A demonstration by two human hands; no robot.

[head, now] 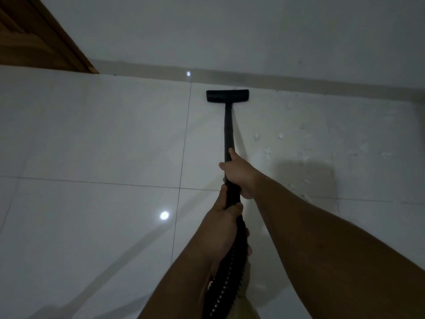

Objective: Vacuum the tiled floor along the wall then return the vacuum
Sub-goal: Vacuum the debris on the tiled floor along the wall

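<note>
A black vacuum wand runs away from me to a flat black floor head resting on the white tiled floor, just short of the skirting at the wall. My right hand grips the wand higher up, thumb along the tube. My left hand grips it lower, where the ribbed black hose begins. The hose runs down between my forearms and out of the frame.
White scraps of debris lie scattered on the tiles to the right of the wand. A wooden door stands at the upper left where the wall meets the floor. A grey skirting strip runs along the wall's foot.
</note>
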